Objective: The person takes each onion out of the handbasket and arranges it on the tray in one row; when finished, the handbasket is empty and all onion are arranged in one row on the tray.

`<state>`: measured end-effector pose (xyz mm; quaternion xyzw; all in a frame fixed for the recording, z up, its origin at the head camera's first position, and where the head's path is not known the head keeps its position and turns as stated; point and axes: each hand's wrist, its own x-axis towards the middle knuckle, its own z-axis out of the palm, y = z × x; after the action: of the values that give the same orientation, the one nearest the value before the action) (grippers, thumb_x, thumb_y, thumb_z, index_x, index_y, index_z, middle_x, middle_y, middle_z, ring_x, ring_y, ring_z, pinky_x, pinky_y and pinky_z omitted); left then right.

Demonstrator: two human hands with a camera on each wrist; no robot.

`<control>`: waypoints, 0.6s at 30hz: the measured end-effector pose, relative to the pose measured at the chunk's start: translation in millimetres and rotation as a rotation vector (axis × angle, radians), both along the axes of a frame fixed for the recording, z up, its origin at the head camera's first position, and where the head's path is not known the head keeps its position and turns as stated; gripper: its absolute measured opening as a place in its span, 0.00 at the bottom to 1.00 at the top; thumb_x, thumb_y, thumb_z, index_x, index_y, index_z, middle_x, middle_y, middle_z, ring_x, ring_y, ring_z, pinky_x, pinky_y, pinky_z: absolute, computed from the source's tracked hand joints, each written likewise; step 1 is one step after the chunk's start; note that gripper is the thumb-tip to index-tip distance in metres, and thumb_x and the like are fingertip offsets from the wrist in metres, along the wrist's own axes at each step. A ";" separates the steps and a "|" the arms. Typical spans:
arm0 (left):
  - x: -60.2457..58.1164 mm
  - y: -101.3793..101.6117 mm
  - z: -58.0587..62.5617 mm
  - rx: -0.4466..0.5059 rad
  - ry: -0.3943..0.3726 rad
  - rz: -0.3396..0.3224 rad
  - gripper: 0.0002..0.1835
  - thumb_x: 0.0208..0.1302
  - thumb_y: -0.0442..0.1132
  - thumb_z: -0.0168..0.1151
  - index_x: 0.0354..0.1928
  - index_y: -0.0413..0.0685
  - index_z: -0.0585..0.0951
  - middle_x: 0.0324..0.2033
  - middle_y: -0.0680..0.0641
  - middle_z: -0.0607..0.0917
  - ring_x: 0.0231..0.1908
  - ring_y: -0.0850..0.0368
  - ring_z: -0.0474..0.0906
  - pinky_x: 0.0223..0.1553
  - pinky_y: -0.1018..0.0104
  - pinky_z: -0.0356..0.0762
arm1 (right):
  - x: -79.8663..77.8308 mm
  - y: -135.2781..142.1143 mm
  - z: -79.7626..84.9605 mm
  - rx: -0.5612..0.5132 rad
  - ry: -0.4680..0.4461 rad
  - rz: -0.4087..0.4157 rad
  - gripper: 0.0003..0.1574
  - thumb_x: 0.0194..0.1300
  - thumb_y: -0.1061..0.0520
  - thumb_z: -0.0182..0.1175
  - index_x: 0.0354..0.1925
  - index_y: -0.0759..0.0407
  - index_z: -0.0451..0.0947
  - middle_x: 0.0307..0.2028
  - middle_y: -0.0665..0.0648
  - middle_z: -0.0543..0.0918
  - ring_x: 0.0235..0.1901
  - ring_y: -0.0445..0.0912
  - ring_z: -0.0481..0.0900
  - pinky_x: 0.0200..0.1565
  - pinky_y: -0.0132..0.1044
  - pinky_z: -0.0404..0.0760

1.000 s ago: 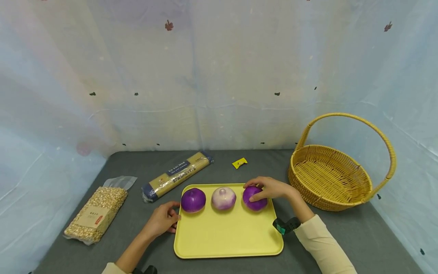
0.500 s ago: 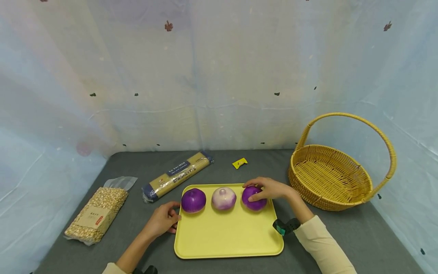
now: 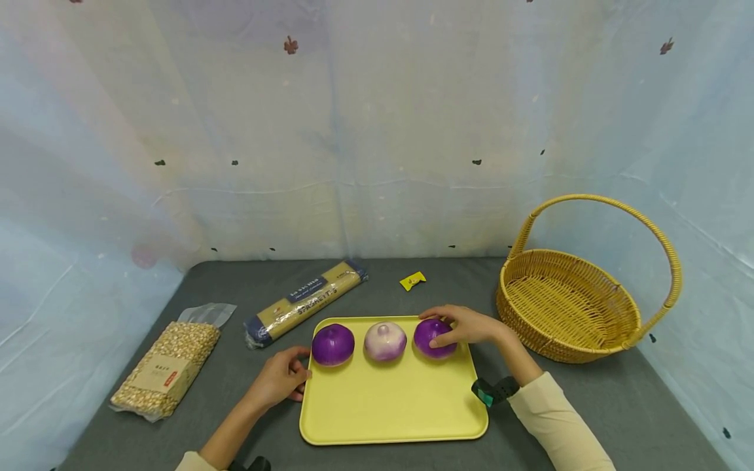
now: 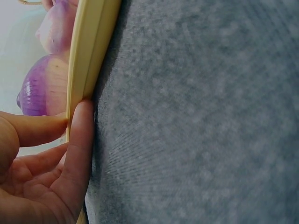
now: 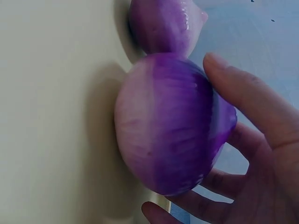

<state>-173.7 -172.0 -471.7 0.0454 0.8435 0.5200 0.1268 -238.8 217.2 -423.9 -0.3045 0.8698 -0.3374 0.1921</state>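
A yellow rectangular tray [image 3: 391,405] lies on the table with three onions in a row along its far side. In the head view, my left hand [image 3: 275,379] is at the tray's left edge; its thumb and a finger pinch the rim [image 4: 88,56] in the left wrist view. The left onion [image 3: 333,345] is purple, while the middle onion [image 3: 385,341] is whitish with purple sides. My right hand [image 3: 471,325] holds the right purple onion [image 3: 425,337], thumb on the near side and fingers round the far side. That onion [image 5: 173,126] still appears low over the tray.
A wicker basket [image 3: 624,347] with a tall handle stands at the right. Behind the tray lie a spaghetti packet [image 3: 306,302] and a small yellow wrapped candy [image 3: 412,280]. A clear bag of pale grains or beans [image 3: 167,366] rests at the left on the grey table [image 3: 247,275].
The right onion has shifted slightly left toward the middle onion, with my right hand on it. My left hand and the tray have stayed in place.
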 end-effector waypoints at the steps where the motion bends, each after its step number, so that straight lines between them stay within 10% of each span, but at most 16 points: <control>1: 0.2 -0.1 0.3 -0.001 0.001 0.000 0.22 0.60 0.27 0.59 0.57 0.31 0.71 0.24 0.43 0.74 0.17 0.56 0.76 0.18 0.62 0.82 | 0.3 0.2 0.3 -0.002 -0.002 0.001 0.38 0.60 0.49 0.64 0.63 0.62 0.66 0.54 0.62 0.73 0.54 0.59 0.71 0.55 0.55 0.73; 18: -2.1 -8.2 0.6 0.010 -0.003 -0.073 0.24 0.59 0.29 0.60 0.58 0.29 0.69 0.24 0.44 0.76 0.19 0.55 0.77 0.19 0.62 0.82 | 2.8 8.7 6.0 -0.032 0.015 -0.054 0.42 0.61 0.49 0.62 0.67 0.61 0.58 0.60 0.68 0.66 0.58 0.63 0.67 0.57 0.61 0.68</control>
<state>-175.8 -180.2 -471.0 0.0760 0.8385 0.5192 0.1468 -236.0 225.9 -417.9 -0.2865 0.8736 -0.3541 0.1716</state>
